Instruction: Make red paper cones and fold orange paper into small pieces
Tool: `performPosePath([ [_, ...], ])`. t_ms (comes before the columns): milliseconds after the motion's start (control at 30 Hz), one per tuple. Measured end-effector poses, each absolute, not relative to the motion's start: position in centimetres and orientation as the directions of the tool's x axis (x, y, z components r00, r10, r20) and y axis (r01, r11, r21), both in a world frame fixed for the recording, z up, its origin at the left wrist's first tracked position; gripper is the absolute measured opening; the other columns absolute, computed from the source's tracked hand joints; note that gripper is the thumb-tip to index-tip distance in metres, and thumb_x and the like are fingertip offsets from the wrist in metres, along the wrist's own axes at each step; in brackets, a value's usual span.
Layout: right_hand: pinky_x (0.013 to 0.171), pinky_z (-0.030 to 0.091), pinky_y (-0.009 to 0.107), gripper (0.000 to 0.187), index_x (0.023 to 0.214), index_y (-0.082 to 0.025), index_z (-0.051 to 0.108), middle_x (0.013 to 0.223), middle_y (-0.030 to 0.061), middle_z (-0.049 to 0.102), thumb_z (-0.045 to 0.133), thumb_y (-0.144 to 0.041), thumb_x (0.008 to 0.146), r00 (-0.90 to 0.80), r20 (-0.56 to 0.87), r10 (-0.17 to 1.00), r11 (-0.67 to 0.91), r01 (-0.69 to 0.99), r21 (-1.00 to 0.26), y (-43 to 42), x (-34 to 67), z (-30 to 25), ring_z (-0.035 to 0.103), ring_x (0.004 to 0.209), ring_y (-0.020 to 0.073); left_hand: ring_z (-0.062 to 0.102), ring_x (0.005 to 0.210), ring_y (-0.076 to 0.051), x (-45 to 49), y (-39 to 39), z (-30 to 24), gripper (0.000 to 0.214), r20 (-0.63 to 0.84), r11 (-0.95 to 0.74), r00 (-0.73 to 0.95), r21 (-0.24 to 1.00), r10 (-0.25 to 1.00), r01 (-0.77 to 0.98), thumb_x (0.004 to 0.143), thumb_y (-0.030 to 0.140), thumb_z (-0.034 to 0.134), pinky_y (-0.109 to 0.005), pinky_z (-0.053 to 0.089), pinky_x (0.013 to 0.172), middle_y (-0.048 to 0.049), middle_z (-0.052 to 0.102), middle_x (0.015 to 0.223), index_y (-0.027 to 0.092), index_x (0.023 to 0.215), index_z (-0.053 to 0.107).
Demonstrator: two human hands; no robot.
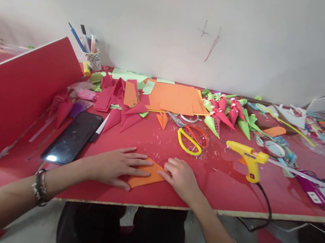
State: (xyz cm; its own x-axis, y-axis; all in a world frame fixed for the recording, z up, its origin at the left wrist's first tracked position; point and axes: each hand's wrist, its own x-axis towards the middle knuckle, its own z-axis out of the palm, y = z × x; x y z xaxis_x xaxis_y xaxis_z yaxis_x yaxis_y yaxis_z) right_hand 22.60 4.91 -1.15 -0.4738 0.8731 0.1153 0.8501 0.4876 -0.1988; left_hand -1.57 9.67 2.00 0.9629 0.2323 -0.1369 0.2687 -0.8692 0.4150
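Observation:
A folded piece of orange paper (149, 174) lies near the front edge of the red table. My left hand (121, 166) rests flat on its left part, fingers stretched out. At the paper's right corner, my right hand (178, 179) has its fingers curled and pinched on the edge. Just behind are scissors (191, 137) with one yellow and one orange handle, and a small folded orange paper piece (162, 120). Behind these lies a stack of orange sheets (175, 98).
A yellow glue gun (250, 158) with a cord lies at right. Red and green paper cones (227, 112) are heaped behind it. Left are a phone (73, 137), a marker (99, 128), red paper pieces (113, 96), a pen cup (93, 60) and a leaning red board (18, 100).

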Motion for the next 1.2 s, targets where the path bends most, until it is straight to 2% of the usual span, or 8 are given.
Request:
performPosePath([
  [167, 0.06, 0.031, 0.025, 0.029, 0.063, -0.017, 0.051, 0.065, -0.0005, 0.05, 0.048, -0.036, 0.085, -0.463, 0.102, 0.88, 0.474, 0.858, -0.199, 4.8, 22.5, -0.8, 0.045, 0.064, 0.0134, 0.021, 0.131, -0.021, -2.0, 9.9, 2.0, 0.068, -0.135, -0.84, 0.957, 0.458, 0.258, 0.291, 0.077, 0.045, 0.055, -0.044, 0.008, 0.108, -0.0009, 0.025, 0.143, 0.037, 0.135, 0.021],
  [300, 0.066, 0.034, 0.029, 0.015, 0.083, -0.016, 0.057, 0.078, 0.005, 0.054, 0.047, -0.027, 0.085, -0.435, 0.217, 0.874, 0.464, 0.88, -0.1, 3.6, 21.5, -0.4, 0.047, 0.074, 0.0177, 0.017, 0.132, -0.023, -2.1, 10.1, 1.9, 0.07, -0.163, -0.837, 0.951, 0.452, 0.262, 0.309, 0.075, 0.048, 0.055, -0.047, 0.005, 0.107, -0.0019, 0.022, 0.144, 0.036, 0.135, 0.02],
  [400, 0.076, 0.034, 0.033, 0.021, 0.097, -0.019, 0.058, 0.081, 0.0055, 0.055, 0.04, -0.016, 0.087, -0.561, 0.299, 0.772, 0.604, 0.795, -0.066, 2.2, 20.1, -0.2, 0.047, 0.077, 0.018, 0.018, 0.132, -0.023, -2.1, 10.2, 1.8, 0.072, -0.177, -0.824, 0.948, 0.469, 0.264, 0.317, 0.072, 0.047, 0.059, -0.047, 0.005, 0.107, -0.0017, 0.025, 0.143, 0.036, 0.134, 0.023],
  [533, 0.079, 0.036, 0.032, 0.024, 0.106, -0.021, 0.057, 0.087, 0.0048, 0.057, 0.042, -0.021, 0.087, -0.683, 0.299, 0.666, 0.741, 0.651, -0.163, 0.9, 18.6, -0.2, 0.048, 0.082, 0.0172, 0.019, 0.132, -0.022, -2.0, 10.3, 1.7, 0.074, -0.184, -0.803, 0.942, 0.493, 0.28, 0.335, 0.068, 0.045, 0.064, -0.046, 0.005, 0.107, -0.0012, 0.029, 0.142, 0.037, 0.132, 0.027],
  [700, 0.081, 0.038, 0.033, 0.031, 0.115, -0.031, 0.052, 0.098, 0.0039, 0.055, 0.047, -0.032, 0.085, -0.688, 0.209, 0.694, 0.719, 0.655, -0.231, 0.8, 18.7, -0.2, 0.046, 0.09, 0.0187, 0.018, 0.132, -0.022, -1.9, 10.2, 1.9, 0.075, -0.213, -0.801, 0.932, 0.477, 0.293, 0.361, 0.068, 0.043, 0.064, -0.046, 0.007, 0.107, -0.0028, 0.028, 0.142, 0.035, 0.133, 0.027],
  [833, 0.084, 0.038, 0.035, 0.031, 0.116, -0.038, 0.051, 0.104, 0.004, 0.053, 0.045, -0.039, 0.086, -0.661, 0.174, 0.73, 0.681, 0.683, -0.266, 0.7, 19.7, -0.1, 0.045, 0.094, 0.0192, 0.017, 0.133, -0.023, -1.8, 10.2, 2.3, 0.074, -0.219, -0.828, 0.939, 0.446, 0.266, 0.339, 0.071, 0.043, 0.062, -0.047, 0.007, 0.107, -0.0035, 0.024, 0.144, 0.035, 0.134, 0.023],
  [1000, 0.09, 0.035, 0.039, 0.03, 0.111, -0.036, 0.057, 0.109, 0.0064, 0.051, 0.046, -0.042, 0.084, -0.577, 0.221, 0.786, 0.617, 0.718, -0.322, 0.3, 21.5, -0.4, 0.042, 0.103, 0.0211, 0.015, 0.133, -0.024, -1.7, 10.1, 2.4, 0.075, -0.252, -0.83, 0.931, 0.433, 0.264, 0.352, 0.072, 0.044, 0.06, -0.048, 0.005, 0.106, -0.0035, 0.021, 0.145, 0.035, 0.135, 0.02],
  [1200, 0.093, 0.034, 0.044, 0.029, 0.108, -0.033, 0.06, 0.116, 0.0074, 0.049, 0.049, -0.041, 0.083, -0.486, 0.243, 0.839, 0.541, 0.789, -0.292, 0.2, 24.8, -0.3, 0.04, 0.109, 0.0239, 0.016, 0.133, -0.024, -2.0, 9.8, 2.6, 0.071, -0.24, -0.839, 0.932, 0.414, 0.272, 0.352, 0.073, 0.041, 0.061, -0.048, 0.01, 0.106, -0.0019, 0.018, 0.146, 0.039, 0.133, 0.023],
])
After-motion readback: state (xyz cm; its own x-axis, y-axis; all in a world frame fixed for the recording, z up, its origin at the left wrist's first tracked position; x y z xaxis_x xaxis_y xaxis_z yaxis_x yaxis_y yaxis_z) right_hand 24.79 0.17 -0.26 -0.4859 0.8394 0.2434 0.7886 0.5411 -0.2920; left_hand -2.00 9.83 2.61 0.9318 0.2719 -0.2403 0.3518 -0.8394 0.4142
